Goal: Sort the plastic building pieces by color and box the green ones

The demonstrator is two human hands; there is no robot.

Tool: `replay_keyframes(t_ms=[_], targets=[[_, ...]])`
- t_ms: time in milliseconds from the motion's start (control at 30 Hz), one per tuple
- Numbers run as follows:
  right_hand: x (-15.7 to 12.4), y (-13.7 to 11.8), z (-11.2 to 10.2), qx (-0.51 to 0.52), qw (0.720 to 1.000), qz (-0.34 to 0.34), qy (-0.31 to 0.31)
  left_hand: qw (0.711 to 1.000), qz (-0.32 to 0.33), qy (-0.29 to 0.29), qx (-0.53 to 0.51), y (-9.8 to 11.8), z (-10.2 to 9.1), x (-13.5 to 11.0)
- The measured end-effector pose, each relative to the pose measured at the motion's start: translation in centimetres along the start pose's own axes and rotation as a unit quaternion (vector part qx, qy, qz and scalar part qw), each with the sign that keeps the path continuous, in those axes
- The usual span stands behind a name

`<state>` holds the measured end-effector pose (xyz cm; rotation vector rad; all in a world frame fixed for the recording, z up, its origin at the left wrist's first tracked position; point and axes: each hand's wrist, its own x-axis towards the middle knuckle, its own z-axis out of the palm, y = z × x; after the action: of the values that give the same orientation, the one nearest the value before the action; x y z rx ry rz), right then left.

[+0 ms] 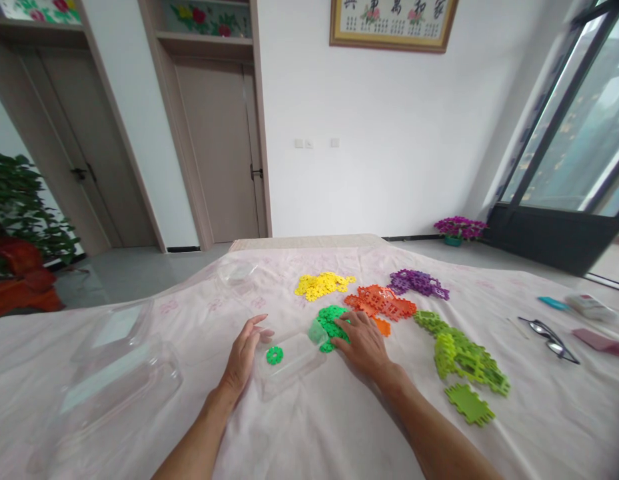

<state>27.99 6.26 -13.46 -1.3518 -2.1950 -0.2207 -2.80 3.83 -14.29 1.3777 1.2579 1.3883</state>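
A small clear plastic box (294, 365) lies on its side on the pale pink cloth (309, 427), with one green snowflake piece (274, 355) inside it. My left hand (244, 353) rests against the box's left end, fingers loosely curved and apart. My right hand (364, 343) lies flat, fingers spread, on the pile of green pieces (330, 321) at the box's open end. Piles of yellow (323, 285), orange (382, 303), purple (416, 283) and lime pieces (462, 353) lie beyond and to the right.
Larger clear plastic containers (119, 373) and a clear lid (236, 272) sit at the left. Glasses (549, 337), a teal object (554, 303) and small packets (592, 307) lie at the right. Doors, a potted plant and glass doors stand beyond the table.
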Motion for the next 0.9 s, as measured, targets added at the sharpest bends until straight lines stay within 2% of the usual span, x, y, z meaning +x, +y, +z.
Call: replay_keyframes(t_ms=[200,333,467,633,733,833,900], targets=[[0.2,0.2,0.3,-0.010,0.999,-0.035,-0.002,1.000,-0.003,0.012,0.000,0.4,0.0,-0.1],[0.0,0.5,0.9,0.014,0.999,0.007,0.043,1.000,-0.002,0.009,0.009,0.4,0.0,-0.2],[0.1,0.5,1.6,0.110,0.983,0.067,0.129,1.000,0.005,0.001,0.020,0.5,0.1,-0.2],[0.7,-1.8,1.3,0.241,0.951,0.052,0.189,1.000,0.008,-0.009,0.021,0.6,0.1,-0.2],[0.9,-3.7,0.7,0.259,0.949,0.018,0.182,0.999,0.011,-0.014,0.035,0.6,0.1,-0.1],[0.8,-4.9,0.7,0.262,0.956,-0.033,0.127,0.999,0.013,-0.010,0.049,0.1,0.1,-0.1],[0.6,-5.1,1.1,0.260,0.959,-0.054,0.098,0.997,0.033,0.014,0.063,-0.3,0.1,0.0]])
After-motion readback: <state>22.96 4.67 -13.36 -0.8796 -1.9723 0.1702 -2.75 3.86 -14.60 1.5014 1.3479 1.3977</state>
